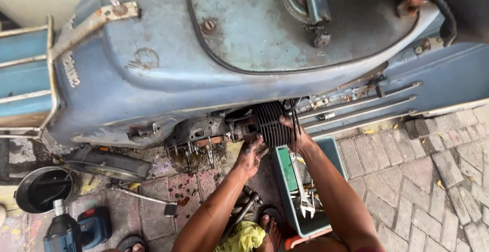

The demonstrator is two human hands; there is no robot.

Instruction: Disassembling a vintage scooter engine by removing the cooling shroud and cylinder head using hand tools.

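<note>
I look down on an old blue scooter [214,63] with its side panel off. A black finned engine cylinder [270,122] sticks out from the engine block [204,130]. My left hand [250,152], smeared with grease, grips the cylinder from below on its left side. On its right end my right hand [298,135] presses with the fingers wrapped over the fins. Both forearms reach up from the bottom of the frame.
A teal tool tray [326,152] holding an adjustable wrench [303,191] lies under my right arm. A black bowl [41,188], a blue cordless impact driver [76,229], a long metal bar [142,196] and a yellow rag [244,236] lie on the oil-stained brick paving. My sandalled foot [270,226] is below.
</note>
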